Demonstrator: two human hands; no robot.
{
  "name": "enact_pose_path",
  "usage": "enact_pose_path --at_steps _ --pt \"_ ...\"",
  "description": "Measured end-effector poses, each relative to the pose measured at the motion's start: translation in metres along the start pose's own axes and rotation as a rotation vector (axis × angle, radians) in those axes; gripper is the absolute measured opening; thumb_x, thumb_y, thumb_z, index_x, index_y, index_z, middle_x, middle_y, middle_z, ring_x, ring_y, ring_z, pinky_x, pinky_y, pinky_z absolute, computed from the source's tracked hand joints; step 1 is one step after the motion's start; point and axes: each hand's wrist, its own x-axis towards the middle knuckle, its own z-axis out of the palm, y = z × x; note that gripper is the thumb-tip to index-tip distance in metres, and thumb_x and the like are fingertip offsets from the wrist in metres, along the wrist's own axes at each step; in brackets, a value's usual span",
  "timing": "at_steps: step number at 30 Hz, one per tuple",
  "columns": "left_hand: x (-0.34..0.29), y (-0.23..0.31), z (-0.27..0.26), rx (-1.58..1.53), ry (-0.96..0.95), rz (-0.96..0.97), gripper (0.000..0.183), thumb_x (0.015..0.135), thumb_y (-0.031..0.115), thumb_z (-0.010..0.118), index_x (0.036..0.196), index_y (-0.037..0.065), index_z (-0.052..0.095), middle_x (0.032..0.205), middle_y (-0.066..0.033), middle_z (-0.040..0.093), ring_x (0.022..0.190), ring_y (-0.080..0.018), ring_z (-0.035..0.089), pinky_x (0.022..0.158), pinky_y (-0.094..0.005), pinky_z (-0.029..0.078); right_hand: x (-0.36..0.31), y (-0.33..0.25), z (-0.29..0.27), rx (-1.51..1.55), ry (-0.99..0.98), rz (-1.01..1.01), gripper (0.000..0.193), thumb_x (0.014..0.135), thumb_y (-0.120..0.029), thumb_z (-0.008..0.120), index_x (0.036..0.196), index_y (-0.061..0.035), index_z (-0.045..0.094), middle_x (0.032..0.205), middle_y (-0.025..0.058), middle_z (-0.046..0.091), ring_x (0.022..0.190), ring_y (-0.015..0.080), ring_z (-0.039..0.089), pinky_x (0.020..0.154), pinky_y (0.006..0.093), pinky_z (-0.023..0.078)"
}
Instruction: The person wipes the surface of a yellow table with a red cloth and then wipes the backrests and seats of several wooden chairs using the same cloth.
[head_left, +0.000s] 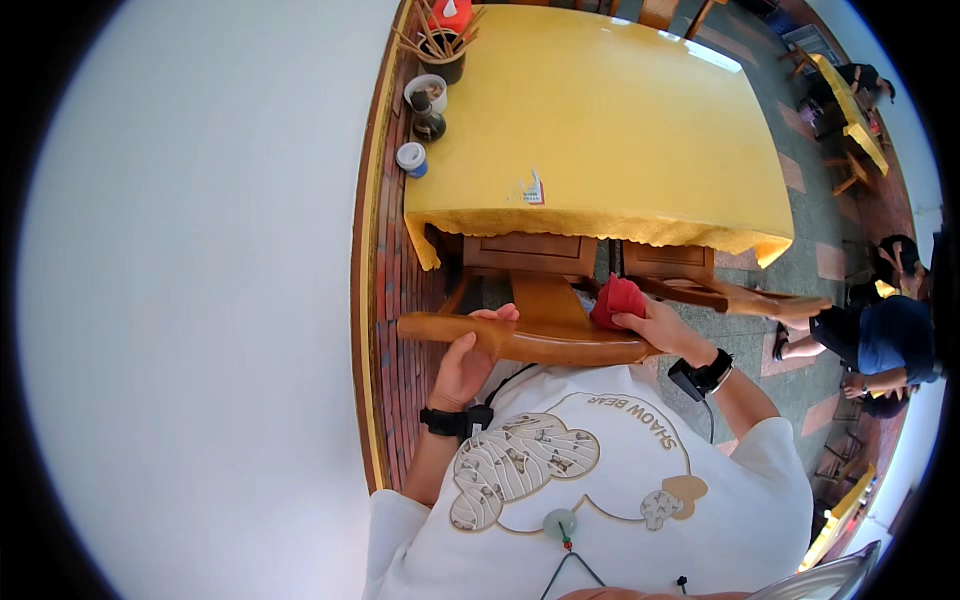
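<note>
A wooden chair (560,347) stands right in front of me, its curved, glossy top rail running across the view. Near the rail's left end, my left hand (468,368) grips it, thumb on the near side and fingertips showing over the top. Bunched in my right hand (655,328) is a red cloth (618,302), held against the right part of the chair's back. The chair's lower parts are mostly hidden by the rail and my body.
Beyond the chair is a table with a yellow cloth (600,120). A chopstick holder (442,55), a white bowl (427,92), a dark bottle (428,125) and a blue-white cup (411,158) line its left edge. Another chair (770,300) stands at right, a white wall (200,300) at left. People are at far right.
</note>
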Motion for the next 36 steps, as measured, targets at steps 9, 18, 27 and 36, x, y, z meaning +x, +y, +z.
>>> enact_pose_path --at_steps 9,18,27,36 --pt "0.069 0.011 0.007 -0.073 0.055 0.027 0.044 0.095 0.026 0.058 0.134 0.005 0.051 0.148 -0.0159 0.046 0.14 -0.0288 0.041 0.118 -0.0408 0.029 0.081 0.002 -0.055 0.012 -0.067 -0.041 0.055 0.09 -0.044 0.065 0.135 -0.0127 0.054 0.118 0.0163 0.068 0.11 0.0326 0.065 0.096 0.0387 0.047" --pt "0.107 0.031 0.014 -0.118 0.16 0.029 0.043 0.094 0.027 0.06 0.13 0.005 0.052 0.144 -0.0169 0.05 0.136 -0.0291 0.045 0.115 -0.0421 0.034 0.122 -0.016 -0.079 0.01 -0.164 0.018 0.054 0.09 -0.043 0.065 0.133 -0.0119 0.055 0.117 0.0165 0.068 0.109 0.0322 0.065 0.096 0.0379 0.047" --pt "0.1 0.034 -0.006 0.023 0.126 0.093 0.047 0.094 0.034 0.056 0.128 0.002 0.053 0.139 -0.0197 0.053 0.133 -0.0337 0.048 0.114 -0.046 0.036 0.12 -0.033 -0.058 -0.11 0.047 0.006 0.056 0.091 -0.047 0.06 0.133 -0.0106 0.055 0.111 0.0203 0.069 0.104 0.0395 0.065 0.091 0.0442 0.05" --pt "0.096 0.045 -0.017 0.002 0.088 0.011 0.04 0.101 0.033 0.049 0.127 0.003 0.054 0.131 -0.0138 0.058 0.132 -0.0288 0.05 0.11 -0.0425 0.041 0.01 -0.038 -0.088 0.655 1.061 -0.349 0.037 0.098 -0.023 0.062 0.126 0.0017 0.058 0.119 0.0055 0.063 0.107 0.0157 0.059 0.092 0.0303 0.048"
